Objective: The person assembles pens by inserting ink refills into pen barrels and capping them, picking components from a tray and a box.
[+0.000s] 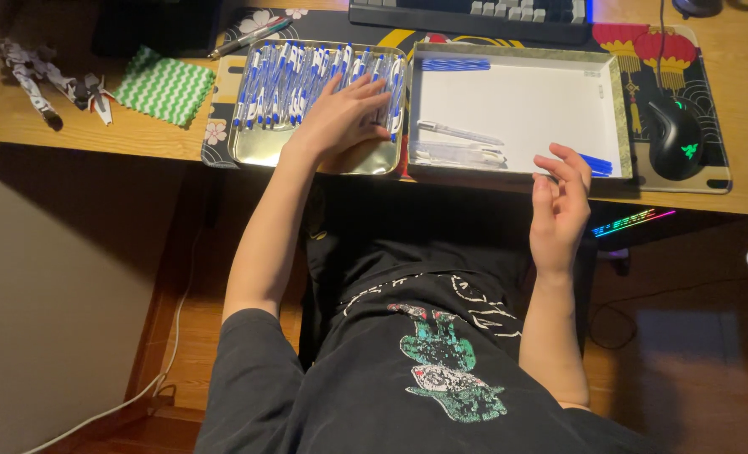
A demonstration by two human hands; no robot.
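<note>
- Left hand (340,118) lies spread over blue-and-white pens (294,71) in the metal tray (256,147).
- Right hand (560,202), grip loosely open, hovers by the white box (517,105).
- Best to pinch one pen, not several.

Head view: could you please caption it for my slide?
Left hand rests on pens in metal tray; right hand hovers by white box.

Two trays sat on the desk (71,126): one metal tray (260,151) near its left half and one white box tray (517,105) beside it. The metal tray held too many blue-and-white pens (281,80) to count. One keyboard (475,17) lay at the far edge, one black mouse (675,139) toward the right edge, one green zigzag cloth (163,84) and one small robot figure (42,76) near the left corner.
</note>
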